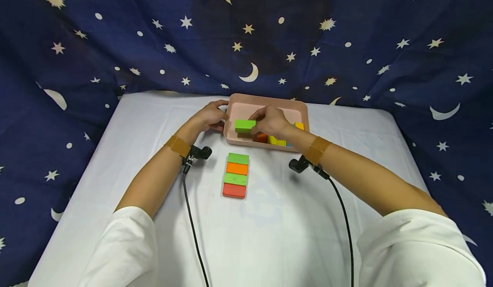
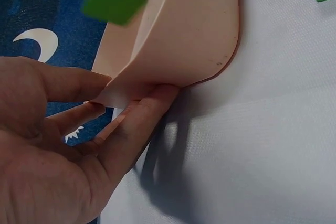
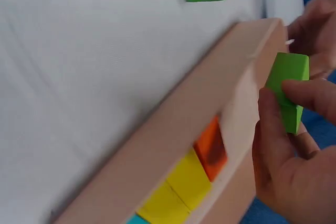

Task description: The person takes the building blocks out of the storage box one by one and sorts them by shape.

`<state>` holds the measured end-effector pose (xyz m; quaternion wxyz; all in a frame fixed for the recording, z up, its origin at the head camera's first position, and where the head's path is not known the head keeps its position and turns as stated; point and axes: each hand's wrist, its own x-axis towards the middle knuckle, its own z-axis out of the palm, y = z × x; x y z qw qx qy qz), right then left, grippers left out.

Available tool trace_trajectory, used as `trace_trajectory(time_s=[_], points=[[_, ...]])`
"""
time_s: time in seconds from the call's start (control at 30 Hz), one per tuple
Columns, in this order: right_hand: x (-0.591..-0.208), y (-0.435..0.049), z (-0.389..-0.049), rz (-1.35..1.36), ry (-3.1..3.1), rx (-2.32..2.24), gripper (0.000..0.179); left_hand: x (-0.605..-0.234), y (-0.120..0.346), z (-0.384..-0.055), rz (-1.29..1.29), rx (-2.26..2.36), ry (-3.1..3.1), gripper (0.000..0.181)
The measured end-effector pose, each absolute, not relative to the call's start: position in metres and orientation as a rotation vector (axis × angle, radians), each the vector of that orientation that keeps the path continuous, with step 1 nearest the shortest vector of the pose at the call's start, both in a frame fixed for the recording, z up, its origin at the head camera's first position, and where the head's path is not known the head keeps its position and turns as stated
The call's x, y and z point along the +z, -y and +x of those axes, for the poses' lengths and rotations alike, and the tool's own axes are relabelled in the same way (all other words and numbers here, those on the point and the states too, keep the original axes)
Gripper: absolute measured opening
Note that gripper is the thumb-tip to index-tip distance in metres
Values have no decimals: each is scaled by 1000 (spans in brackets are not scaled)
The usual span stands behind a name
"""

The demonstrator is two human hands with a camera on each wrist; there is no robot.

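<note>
While the half-curled left hand (image 1: 209,115) pinches the pink tray (image 1: 242,109) at its nine-o'clock wall, a row of four rectangular blocks (image 1: 235,179) lies outside at seven, a green block (image 1: 244,126) hangs over the tray's nine-o'clock half, pinched by the right hand (image 1: 271,120), and yellow blocks (image 1: 276,142) lie inside towards five.

A dark blue cloth (image 1: 215,43) printed with pale moons (image 1: 254,74) and stars (image 1: 186,22) hangs behind a white-covered table (image 1: 292,244)
</note>
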<state>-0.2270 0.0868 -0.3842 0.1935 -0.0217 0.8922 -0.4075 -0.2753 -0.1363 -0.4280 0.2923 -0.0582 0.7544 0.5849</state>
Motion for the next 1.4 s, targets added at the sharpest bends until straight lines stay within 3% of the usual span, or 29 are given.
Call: trace_trajectory(time_s=[0.47, 0.9, 1.4], points=[[-353, -120, -147, -115, -2457, -1162, 40, -428, 137, -277, -130, 1553, -2038, 70], [-405, -137, -63, -73, -2342, -1162, 32, -425, 136, -281, -145, 1508, -2030, 71], [-437, -131, -39, -88, -2321, -1142, 33, -426, 138, -284, -159, 1505, -2031, 72]])
